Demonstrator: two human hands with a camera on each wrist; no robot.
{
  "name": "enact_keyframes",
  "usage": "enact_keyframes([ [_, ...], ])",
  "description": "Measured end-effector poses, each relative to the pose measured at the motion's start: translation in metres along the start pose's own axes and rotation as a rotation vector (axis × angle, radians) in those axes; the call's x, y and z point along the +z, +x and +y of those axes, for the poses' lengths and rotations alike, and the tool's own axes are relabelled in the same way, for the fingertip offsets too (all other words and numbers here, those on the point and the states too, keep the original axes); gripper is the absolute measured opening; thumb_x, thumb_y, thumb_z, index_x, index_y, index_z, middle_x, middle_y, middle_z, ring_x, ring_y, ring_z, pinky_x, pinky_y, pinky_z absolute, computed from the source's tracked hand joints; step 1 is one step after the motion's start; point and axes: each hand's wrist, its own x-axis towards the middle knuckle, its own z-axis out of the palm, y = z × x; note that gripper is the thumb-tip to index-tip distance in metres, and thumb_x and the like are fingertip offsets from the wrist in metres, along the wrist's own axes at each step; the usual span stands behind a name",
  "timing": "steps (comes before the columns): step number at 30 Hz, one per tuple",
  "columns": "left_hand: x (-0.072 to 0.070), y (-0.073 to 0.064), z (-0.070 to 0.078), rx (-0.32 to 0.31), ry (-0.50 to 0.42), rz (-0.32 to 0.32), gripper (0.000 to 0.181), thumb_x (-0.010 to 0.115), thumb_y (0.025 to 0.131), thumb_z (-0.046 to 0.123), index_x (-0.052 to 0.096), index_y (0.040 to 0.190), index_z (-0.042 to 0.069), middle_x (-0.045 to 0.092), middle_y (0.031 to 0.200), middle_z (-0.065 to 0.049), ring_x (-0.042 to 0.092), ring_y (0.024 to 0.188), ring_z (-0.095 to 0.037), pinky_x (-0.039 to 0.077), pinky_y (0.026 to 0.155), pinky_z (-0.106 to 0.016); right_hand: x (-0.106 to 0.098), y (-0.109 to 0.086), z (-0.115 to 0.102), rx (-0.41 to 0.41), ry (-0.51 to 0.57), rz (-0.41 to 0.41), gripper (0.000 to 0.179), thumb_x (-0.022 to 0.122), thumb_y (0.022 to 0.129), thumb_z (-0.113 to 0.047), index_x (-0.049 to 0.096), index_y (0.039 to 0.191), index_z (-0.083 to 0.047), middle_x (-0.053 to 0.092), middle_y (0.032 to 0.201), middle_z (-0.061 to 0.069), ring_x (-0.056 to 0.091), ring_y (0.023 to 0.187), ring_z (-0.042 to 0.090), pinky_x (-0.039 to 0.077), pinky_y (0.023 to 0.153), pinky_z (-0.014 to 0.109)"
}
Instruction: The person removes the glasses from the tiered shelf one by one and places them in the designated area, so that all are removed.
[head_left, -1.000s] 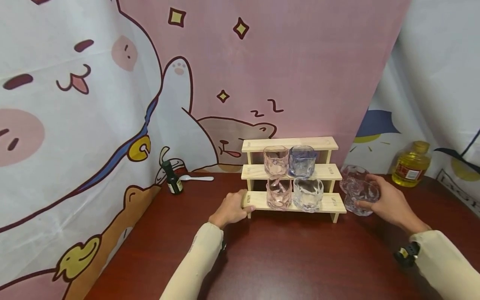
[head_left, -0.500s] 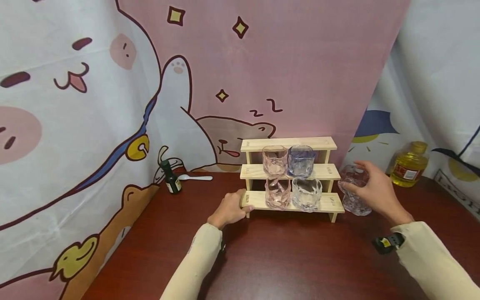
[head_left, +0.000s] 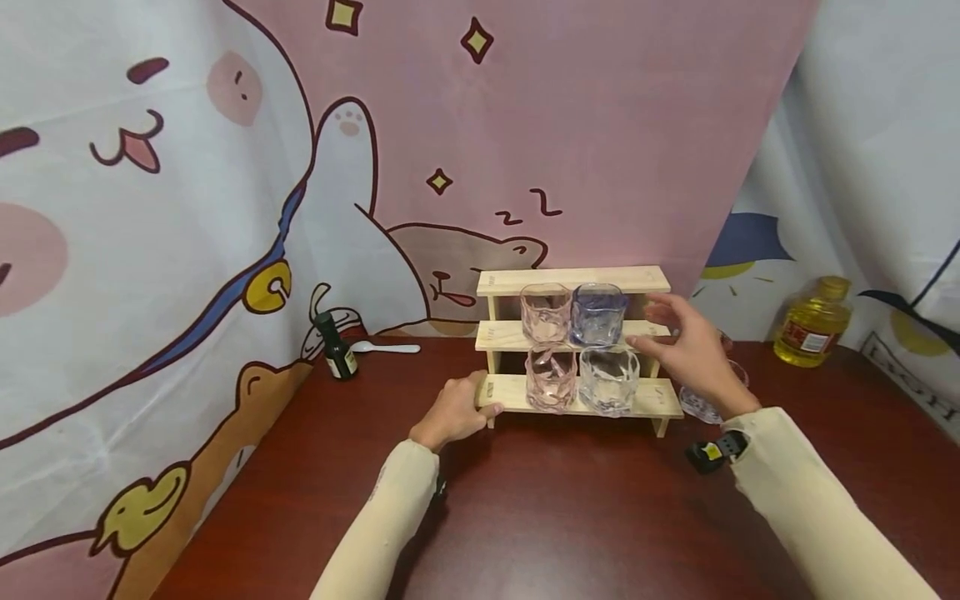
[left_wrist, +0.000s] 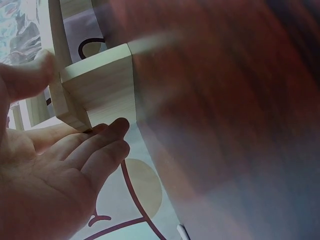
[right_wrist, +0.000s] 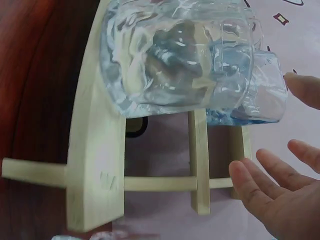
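A three-tier wooden stand (head_left: 573,280) rests on the table. My left hand (head_left: 450,414) grips the left end of its lowest shelf, thumb on top and fingers along the side board (left_wrist: 102,82). On the middle shelf are a pink glass (head_left: 546,315) and a blue glass (head_left: 598,318); below them sit another pink glass (head_left: 551,381) and a clear glass (head_left: 609,382). Just right of the blue glass, my right hand (head_left: 696,354) holds nothing, its fingers spread. Behind that wrist, a clear glass (head_left: 699,406) and a pinkish one stand on the table, mostly hidden.
A yellow oil bottle (head_left: 813,323) stands at the back right. To the left are a small dark bottle (head_left: 335,347) and a white spoon (head_left: 390,348). A printed cloth (head_left: 600,133) hangs close behind the stand.
My right hand has moved left, from the glasses on the table at the right to beside the blue glass. My left hand keeps its grip on the stand; the view tilts slightly.
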Motion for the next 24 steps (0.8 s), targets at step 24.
enact_keyframes([
  [24, -0.003, -0.003, 0.001, 0.002, -0.022, -0.017, 0.049, 0.074, 0.090, 0.025, 0.058, 0.129, 0.001, 0.064, 0.092, -0.007, 0.053, 0.077, -0.017, 0.043, 0.066, -0.028, 0.022, 0.047, -0.015, 0.102, -0.059, -0.241, 0.102, 0.075, 0.087, -0.047, 0.013, 0.162, -0.016, 0.025, 0.162, 0.026, 0.040, 0.138, 0.048, 0.041, 0.102, 0.065],
])
